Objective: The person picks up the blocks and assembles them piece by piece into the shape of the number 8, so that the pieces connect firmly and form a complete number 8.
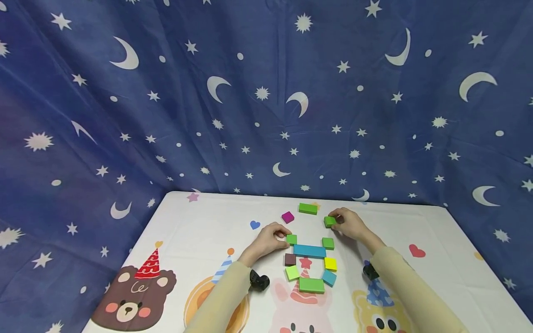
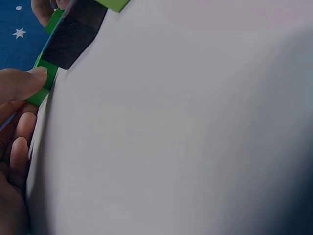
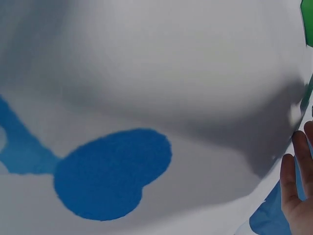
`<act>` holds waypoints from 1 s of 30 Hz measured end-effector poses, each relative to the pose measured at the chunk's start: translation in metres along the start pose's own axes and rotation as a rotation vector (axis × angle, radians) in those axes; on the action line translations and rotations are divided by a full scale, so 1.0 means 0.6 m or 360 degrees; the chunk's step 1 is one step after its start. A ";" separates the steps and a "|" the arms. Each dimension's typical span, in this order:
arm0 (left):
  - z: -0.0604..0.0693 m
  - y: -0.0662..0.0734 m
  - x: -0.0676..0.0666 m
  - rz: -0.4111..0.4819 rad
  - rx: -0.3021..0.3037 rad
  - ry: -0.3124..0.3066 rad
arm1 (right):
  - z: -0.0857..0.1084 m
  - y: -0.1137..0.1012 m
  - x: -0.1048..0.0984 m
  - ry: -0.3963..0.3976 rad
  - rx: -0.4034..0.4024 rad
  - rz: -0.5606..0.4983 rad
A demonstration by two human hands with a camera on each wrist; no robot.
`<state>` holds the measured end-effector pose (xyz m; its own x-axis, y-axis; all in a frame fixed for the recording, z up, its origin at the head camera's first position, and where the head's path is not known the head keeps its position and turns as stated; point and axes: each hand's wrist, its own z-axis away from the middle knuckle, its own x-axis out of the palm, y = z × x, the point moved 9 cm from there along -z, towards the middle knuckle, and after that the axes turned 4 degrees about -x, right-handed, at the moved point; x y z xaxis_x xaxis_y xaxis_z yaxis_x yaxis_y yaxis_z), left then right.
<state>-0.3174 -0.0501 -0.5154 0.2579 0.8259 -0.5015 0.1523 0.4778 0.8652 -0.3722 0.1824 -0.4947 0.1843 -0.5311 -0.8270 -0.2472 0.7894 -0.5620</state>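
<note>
My left hand (image 1: 270, 238) pinches a small green block (image 1: 292, 239) at the upper left end of a ring of coloured blocks. In the left wrist view, the thumb presses on that green block (image 2: 43, 78). Farther back and to the right, my right hand (image 1: 350, 224) grips another green block (image 1: 329, 221) between thumb and fingers. Below it sits a green cube (image 1: 328, 243), beside the right end of a long blue block (image 1: 310, 251). Only some fingers of the right hand (image 3: 298, 181) show in the right wrist view.
Down the ring's left side lie a dark brown block (image 1: 290, 260) and a lime block (image 1: 292, 273); a yellow block (image 1: 330, 264) and a blue block (image 1: 329, 278) are on the right. A green block (image 1: 311, 286) lies in front. Behind are a magenta block (image 1: 288, 217) and a green block (image 1: 308, 209).
</note>
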 end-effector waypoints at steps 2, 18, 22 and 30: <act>0.000 0.001 -0.001 0.0002 0.0001 0.0003 | 0.002 -0.004 0.000 -0.0001 -0.0018 0.0002; 0.001 -0.002 -0.002 0.0010 -0.0001 0.0011 | 0.021 -0.013 0.012 0.0003 -0.0047 -0.0022; 0.001 -0.002 -0.001 0.0008 -0.0005 0.0011 | 0.024 -0.015 0.013 0.0012 -0.0076 -0.0009; 0.001 0.000 -0.001 0.0020 0.0015 0.0013 | 0.024 -0.017 0.017 -0.0019 -0.0082 0.0016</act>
<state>-0.3169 -0.0506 -0.5151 0.2518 0.8342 -0.4906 0.1582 0.4646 0.8712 -0.3539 0.1734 -0.4971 0.1925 -0.5191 -0.8327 -0.2976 0.7777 -0.5537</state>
